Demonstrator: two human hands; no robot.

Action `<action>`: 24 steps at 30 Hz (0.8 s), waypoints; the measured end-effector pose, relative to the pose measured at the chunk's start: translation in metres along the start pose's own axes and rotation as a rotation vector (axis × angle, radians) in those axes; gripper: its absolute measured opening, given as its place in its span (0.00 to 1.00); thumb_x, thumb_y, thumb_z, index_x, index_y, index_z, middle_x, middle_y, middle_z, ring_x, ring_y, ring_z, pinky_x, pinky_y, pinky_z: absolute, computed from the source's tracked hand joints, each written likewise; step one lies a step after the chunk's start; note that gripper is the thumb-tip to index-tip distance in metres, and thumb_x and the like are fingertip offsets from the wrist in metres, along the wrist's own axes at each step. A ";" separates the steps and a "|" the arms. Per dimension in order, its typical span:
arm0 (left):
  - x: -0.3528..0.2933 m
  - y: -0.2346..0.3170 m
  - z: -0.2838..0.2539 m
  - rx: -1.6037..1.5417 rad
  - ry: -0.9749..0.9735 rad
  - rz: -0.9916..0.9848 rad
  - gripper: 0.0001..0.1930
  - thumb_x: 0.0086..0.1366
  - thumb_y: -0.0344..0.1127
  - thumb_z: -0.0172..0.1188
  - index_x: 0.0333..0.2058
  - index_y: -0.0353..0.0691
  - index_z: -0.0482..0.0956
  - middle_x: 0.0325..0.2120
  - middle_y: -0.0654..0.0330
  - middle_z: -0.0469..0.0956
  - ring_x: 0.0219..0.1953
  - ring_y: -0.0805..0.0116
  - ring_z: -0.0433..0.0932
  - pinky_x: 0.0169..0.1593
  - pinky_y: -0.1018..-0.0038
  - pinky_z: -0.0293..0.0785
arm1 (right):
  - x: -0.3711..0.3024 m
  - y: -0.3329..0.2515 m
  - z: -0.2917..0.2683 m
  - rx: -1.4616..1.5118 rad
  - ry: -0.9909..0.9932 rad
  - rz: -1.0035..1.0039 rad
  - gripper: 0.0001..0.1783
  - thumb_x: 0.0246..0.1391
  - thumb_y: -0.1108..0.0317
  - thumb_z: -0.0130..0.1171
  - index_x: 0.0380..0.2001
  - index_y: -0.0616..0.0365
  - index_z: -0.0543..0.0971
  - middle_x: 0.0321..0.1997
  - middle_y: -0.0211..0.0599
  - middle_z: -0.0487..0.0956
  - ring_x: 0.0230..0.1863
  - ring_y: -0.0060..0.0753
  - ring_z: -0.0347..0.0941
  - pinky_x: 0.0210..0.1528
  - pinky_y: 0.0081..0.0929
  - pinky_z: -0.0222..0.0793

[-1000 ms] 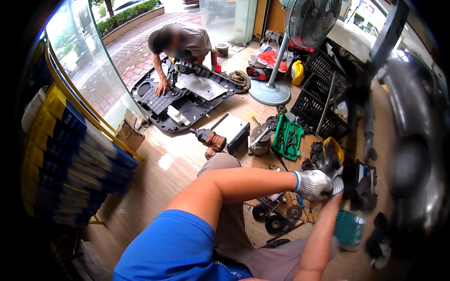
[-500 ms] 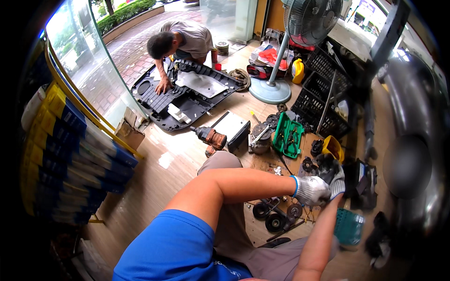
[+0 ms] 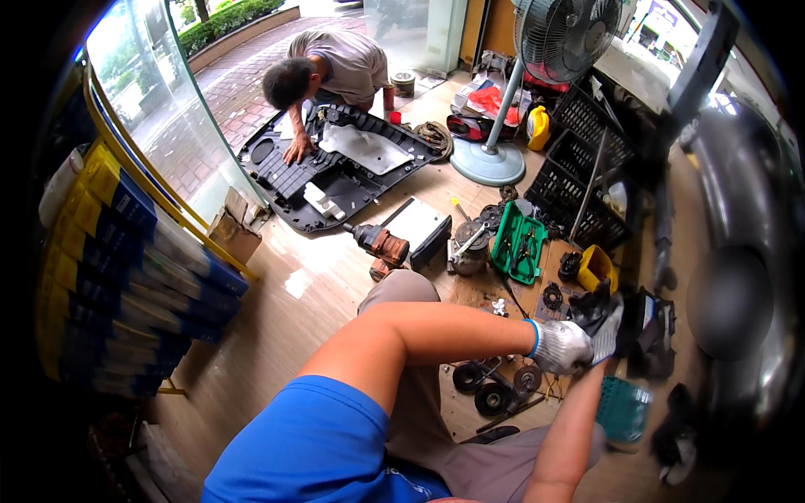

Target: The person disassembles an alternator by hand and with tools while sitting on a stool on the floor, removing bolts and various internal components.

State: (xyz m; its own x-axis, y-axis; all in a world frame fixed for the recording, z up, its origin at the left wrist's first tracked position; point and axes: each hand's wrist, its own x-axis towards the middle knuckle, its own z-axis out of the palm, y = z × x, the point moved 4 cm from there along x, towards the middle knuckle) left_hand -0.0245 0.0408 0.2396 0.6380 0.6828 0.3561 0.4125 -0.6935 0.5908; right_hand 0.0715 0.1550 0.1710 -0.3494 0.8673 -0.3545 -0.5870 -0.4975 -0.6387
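Note:
Both of my hands wear soiled work gloves and meet at the right, above scattered parts. My left hand (image 3: 563,346), in a whitish glove with a blue-edged cuff, is closed at the wrist of my right hand, on the cuff of that glove. My right hand (image 3: 597,317) has a grey ribbed cuff and blackened fingers, which look spread and point away from me; I see nothing held in them. Just beyond it stands a yellow cut-open container (image 3: 596,268). A small dark round part (image 3: 553,295) lies to the left of my fingers.
Black pulleys (image 3: 492,399) and a rod lie below my hands. Farther off are a green tool case (image 3: 518,245), an orange-black impact wrench (image 3: 383,246), a standing fan (image 3: 489,161) and black crates (image 3: 568,186). Another person (image 3: 335,67) bends over a black panel (image 3: 285,201).
My hands have shifted slightly right, and the right glove has turned a little away from the left hand. The other person stays bent over the panel.

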 end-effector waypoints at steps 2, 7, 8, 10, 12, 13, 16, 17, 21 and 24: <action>0.004 0.005 -0.003 0.007 0.005 0.019 0.11 0.53 0.40 0.62 0.27 0.37 0.81 0.28 0.48 0.80 0.34 0.45 0.80 0.40 0.56 0.76 | -0.032 0.000 0.027 0.055 -0.369 -0.061 0.38 0.62 0.30 0.36 0.63 0.40 0.72 0.63 0.34 0.73 0.61 0.41 0.68 0.62 0.61 0.59; 0.009 0.017 -0.005 0.048 -0.036 0.033 0.11 0.51 0.40 0.62 0.27 0.38 0.82 0.28 0.48 0.80 0.33 0.46 0.80 0.39 0.56 0.77 | -0.050 -0.009 0.065 -0.031 -0.399 -0.138 0.40 0.63 0.30 0.33 0.64 0.45 0.71 0.63 0.36 0.72 0.62 0.42 0.66 0.63 0.57 0.59; 0.008 0.017 -0.005 0.062 -0.054 0.011 0.11 0.51 0.40 0.62 0.28 0.38 0.82 0.28 0.48 0.80 0.33 0.46 0.80 0.38 0.56 0.77 | -0.046 -0.008 0.058 -0.109 -0.289 -0.154 0.39 0.64 0.31 0.35 0.62 0.48 0.72 0.62 0.36 0.74 0.60 0.41 0.68 0.62 0.54 0.60; 0.018 0.022 -0.006 0.026 -0.030 0.055 0.11 0.51 0.40 0.62 0.28 0.38 0.82 0.27 0.48 0.80 0.32 0.46 0.80 0.37 0.56 0.76 | -0.016 -0.033 0.014 -0.315 0.037 -0.134 0.35 0.66 0.37 0.41 0.56 0.55 0.76 0.53 0.32 0.79 0.53 0.35 0.73 0.59 0.41 0.66; 0.021 0.020 -0.002 0.008 -0.002 0.068 0.11 0.51 0.40 0.62 0.28 0.38 0.82 0.26 0.48 0.80 0.32 0.46 0.80 0.37 0.56 0.76 | -0.008 -0.035 -0.021 -0.182 0.054 -0.182 0.30 0.66 0.42 0.46 0.54 0.55 0.77 0.49 0.31 0.80 0.50 0.32 0.74 0.56 0.38 0.68; 0.014 0.015 0.001 0.010 0.011 0.045 0.11 0.51 0.40 0.62 0.28 0.38 0.82 0.26 0.48 0.80 0.32 0.45 0.80 0.37 0.56 0.76 | -0.020 -0.021 -0.009 -0.165 -0.006 -0.205 0.28 0.66 0.44 0.48 0.53 0.56 0.77 0.47 0.32 0.80 0.49 0.32 0.74 0.53 0.38 0.69; 0.009 0.010 0.005 0.016 -0.035 -0.023 0.11 0.51 0.40 0.62 0.28 0.38 0.83 0.27 0.48 0.80 0.33 0.45 0.81 0.38 0.56 0.77 | -0.045 -0.008 0.018 -0.110 -0.009 -0.163 0.24 0.64 0.48 0.54 0.49 0.58 0.78 0.44 0.35 0.79 0.46 0.34 0.74 0.47 0.40 0.72; 0.009 0.009 0.006 0.019 -0.066 -0.048 0.11 0.52 0.40 0.62 0.29 0.38 0.83 0.28 0.48 0.80 0.34 0.46 0.81 0.39 0.56 0.77 | -0.040 -0.007 0.016 -0.151 0.097 -0.137 0.25 0.64 0.47 0.54 0.49 0.59 0.78 0.44 0.37 0.79 0.46 0.35 0.74 0.46 0.41 0.72; 0.014 0.013 -0.002 0.022 -0.089 -0.065 0.13 0.55 0.41 0.60 0.31 0.37 0.83 0.29 0.47 0.80 0.34 0.45 0.81 0.41 0.56 0.76 | -0.024 -0.010 0.007 -0.291 0.286 -0.124 0.33 0.64 0.40 0.50 0.52 0.61 0.77 0.47 0.41 0.80 0.49 0.39 0.74 0.48 0.43 0.72; 0.042 0.015 -0.017 0.013 0.057 -0.072 0.16 0.58 0.45 0.58 0.32 0.36 0.82 0.28 0.45 0.81 0.35 0.45 0.81 0.44 0.56 0.76 | 0.007 -0.071 -0.041 0.012 -0.236 -0.015 0.36 0.64 0.39 0.48 0.56 0.62 0.76 0.53 0.45 0.80 0.54 0.43 0.75 0.57 0.46 0.70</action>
State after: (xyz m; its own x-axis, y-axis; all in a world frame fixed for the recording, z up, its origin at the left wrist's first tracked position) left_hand -0.0031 0.0632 0.2757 0.5681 0.7430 0.3538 0.4647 -0.6445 0.6072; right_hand 0.1410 0.1968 0.1862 -0.5007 0.8479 -0.1744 -0.6015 -0.4857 -0.6342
